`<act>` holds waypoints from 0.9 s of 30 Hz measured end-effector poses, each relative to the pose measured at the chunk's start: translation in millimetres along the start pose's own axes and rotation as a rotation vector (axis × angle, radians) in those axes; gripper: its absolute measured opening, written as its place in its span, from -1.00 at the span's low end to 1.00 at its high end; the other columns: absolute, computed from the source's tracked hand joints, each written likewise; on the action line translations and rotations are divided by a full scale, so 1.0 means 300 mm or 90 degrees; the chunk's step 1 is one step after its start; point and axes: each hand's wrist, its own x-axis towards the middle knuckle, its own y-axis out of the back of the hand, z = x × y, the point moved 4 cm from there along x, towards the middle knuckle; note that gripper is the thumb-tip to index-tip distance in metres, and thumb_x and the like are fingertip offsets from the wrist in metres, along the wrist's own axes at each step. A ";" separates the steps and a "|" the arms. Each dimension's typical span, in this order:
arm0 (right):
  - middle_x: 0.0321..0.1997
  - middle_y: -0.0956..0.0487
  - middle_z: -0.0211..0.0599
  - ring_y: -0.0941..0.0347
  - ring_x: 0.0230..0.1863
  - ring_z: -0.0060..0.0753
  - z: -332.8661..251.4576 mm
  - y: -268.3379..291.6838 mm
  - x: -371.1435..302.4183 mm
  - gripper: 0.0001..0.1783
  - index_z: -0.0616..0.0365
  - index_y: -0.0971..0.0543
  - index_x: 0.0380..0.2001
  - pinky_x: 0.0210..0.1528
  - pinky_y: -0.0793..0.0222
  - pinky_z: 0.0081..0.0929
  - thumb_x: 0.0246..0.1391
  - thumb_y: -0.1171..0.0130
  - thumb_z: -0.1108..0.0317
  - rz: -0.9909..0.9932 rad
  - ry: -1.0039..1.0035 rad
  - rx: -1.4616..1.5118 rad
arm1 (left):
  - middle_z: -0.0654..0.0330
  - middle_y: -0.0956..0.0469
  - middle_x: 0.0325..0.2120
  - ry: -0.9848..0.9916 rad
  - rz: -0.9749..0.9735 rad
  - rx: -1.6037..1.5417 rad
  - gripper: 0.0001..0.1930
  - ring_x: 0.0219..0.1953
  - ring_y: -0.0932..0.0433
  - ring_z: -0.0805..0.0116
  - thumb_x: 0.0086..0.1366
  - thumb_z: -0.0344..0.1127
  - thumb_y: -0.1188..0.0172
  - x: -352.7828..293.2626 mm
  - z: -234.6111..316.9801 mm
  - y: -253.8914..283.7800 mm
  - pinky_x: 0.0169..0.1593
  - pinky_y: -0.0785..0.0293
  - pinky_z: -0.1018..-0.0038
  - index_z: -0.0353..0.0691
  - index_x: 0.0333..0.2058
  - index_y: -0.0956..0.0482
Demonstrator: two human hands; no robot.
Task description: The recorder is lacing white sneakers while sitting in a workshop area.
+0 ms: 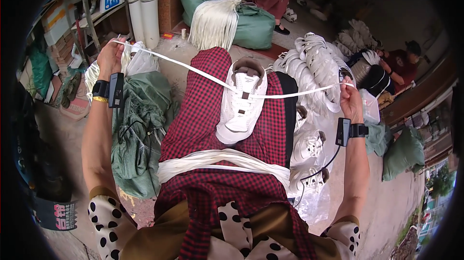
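A white sneaker [240, 108] rests on my lap between my knees, its toe toward me and its dark-lined opening away. From its upper eyelets a flat white shoelace [179, 65] runs out taut to both sides. My left hand [110, 57], raised far out to the left, is closed on one end of the lace. Out to the right, my right hand [351, 99] pinches the other end. Across my thighs lies a bundle of loose white laces [222, 159] over a red and black checked cloth [203, 100].
Several white sneakers [309, 145] stand to my right, below heaped white shoes [309, 67]. A green sack [140, 129] lies at my left. Beyond my knees, white laces [215, 22] hang over a green bale [253, 28]. Two other people sit farther back, one at right [401, 67].
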 end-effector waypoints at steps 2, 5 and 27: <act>0.06 -0.52 0.05 -0.58 -0.03 -0.30 -0.065 0.003 0.036 -0.59 0.38 -0.31 0.20 -0.41 -0.46 -0.75 0.30 0.17 0.60 0.040 0.039 -0.023 | 0.02 -0.64 -0.24 0.002 0.000 0.001 -0.74 -0.21 -0.67 0.26 0.31 -0.54 -0.03 0.031 -0.002 0.008 -0.19 -0.62 0.55 -0.43 -0.03 -0.44; 0.18 -0.46 0.14 -0.51 0.18 -0.04 -0.181 -0.089 0.002 -0.60 0.43 -0.30 0.21 -0.20 -0.58 -0.65 0.35 0.23 0.55 0.086 0.145 -0.021 | 0.00 -0.63 -0.22 0.041 -0.008 0.002 -0.70 -0.17 -0.67 0.22 0.28 -0.58 -0.01 0.009 -0.011 -0.045 -0.14 -0.62 0.53 -0.45 0.00 -0.42; -0.21 -0.54 -0.08 -0.65 -0.31 -0.03 -0.404 -1.023 -0.574 -0.76 0.18 -0.33 -0.10 -0.46 -0.54 -0.56 0.46 0.24 0.24 -0.832 0.266 0.117 | 0.15 -0.66 -0.25 0.020 -1.007 0.212 -0.69 -0.31 -0.58 0.56 0.47 -0.23 -0.08 -0.976 0.204 -0.803 -0.23 -0.55 0.61 -0.38 -0.03 -0.59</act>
